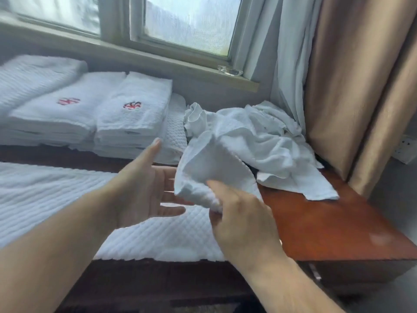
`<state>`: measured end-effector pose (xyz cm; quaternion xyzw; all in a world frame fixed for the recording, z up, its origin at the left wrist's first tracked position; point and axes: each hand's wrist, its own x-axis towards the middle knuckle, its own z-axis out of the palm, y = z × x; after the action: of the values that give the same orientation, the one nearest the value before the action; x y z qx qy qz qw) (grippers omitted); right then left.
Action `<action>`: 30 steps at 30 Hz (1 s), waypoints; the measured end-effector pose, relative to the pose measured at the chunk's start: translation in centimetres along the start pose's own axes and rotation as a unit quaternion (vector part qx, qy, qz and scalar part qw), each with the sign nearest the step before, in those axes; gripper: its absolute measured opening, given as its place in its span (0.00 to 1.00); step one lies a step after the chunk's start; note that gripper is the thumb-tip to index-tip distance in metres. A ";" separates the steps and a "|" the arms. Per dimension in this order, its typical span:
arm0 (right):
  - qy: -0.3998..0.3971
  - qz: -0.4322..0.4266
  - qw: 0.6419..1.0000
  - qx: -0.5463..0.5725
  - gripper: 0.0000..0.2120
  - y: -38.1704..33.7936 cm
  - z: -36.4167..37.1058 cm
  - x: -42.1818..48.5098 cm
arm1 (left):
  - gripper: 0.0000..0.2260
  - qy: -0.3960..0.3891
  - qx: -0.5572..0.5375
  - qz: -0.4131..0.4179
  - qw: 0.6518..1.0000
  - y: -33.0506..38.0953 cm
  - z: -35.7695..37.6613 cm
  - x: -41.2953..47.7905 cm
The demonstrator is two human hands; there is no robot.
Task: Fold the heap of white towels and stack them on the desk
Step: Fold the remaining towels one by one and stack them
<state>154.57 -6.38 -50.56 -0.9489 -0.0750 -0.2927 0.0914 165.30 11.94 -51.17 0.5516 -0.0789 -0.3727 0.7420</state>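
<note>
Towel [209, 170] | gripped by right hand [243, 218] | beside flat left hand [144, 188]

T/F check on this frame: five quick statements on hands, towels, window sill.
1. The right hand grips a white towel. True.
2. The left hand grips a folded towel. False: its fingers are straight, gripping nothing.
3. The heap of unfolded towels lies on the desk beside the curtain. True.
4. The folded stacks carry blue marks. False: the marks are red.
5. The window sill is bare. False: a glass dish sits on it.
</note>
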 end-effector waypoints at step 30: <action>-0.229 -0.261 0.929 0.130 0.23 -16.1 8.4 5.7 | 0.06 0.487 0.427 -0.051 0.760 4.6 -21.5 -18.8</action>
<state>160.65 11.59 -52.09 -0.9167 -0.3767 -0.0682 0.1144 165.49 40.84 -49.83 0.9216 0.1703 -0.0186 0.3484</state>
